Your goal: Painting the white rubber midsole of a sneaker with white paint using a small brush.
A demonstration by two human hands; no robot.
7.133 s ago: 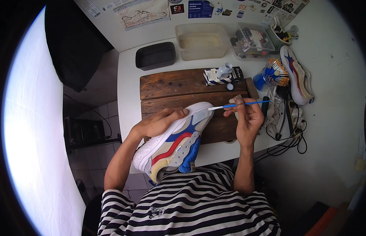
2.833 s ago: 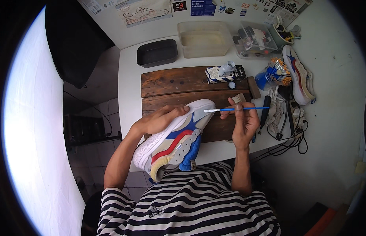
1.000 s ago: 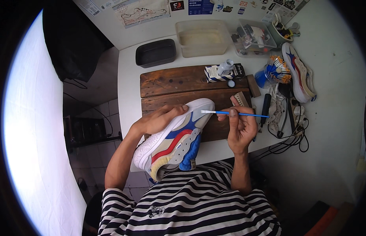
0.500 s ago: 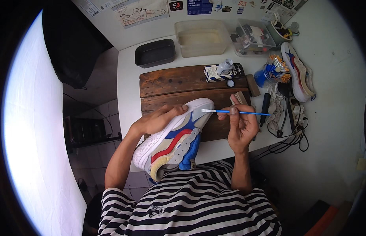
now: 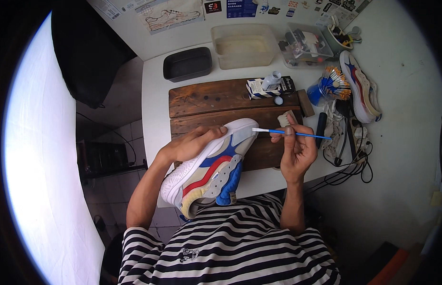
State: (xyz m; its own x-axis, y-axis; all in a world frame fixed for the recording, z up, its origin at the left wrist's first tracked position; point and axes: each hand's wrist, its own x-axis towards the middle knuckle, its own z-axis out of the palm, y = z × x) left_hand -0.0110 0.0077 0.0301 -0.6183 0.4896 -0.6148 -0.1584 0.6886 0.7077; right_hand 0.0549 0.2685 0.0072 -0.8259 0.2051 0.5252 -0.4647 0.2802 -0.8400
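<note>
Sneaker (image 5: 209, 175), tilted over the wooden board (image 5: 206, 102), sits clasped in the left hand (image 5: 190, 145) while the right hand (image 5: 298, 147) pinches a blue brush (image 5: 278, 131) at its toe (image 5: 241, 138), apparently mid-brushing, the next stroke likely calling for light, steady contact.

A small shoe workshop is suggested: a sneaker (image 5: 212, 172) and a thin brush (image 5: 278, 131) are held at a white counter (image 5: 154, 104), where a paintbrush jar (image 5: 316, 95), an uncapped bottle (image 5: 272, 81) and a plastic tub (image 5: 249, 61) are set out; a shoe drawing (image 5: 171, 17) is displayed.
</note>
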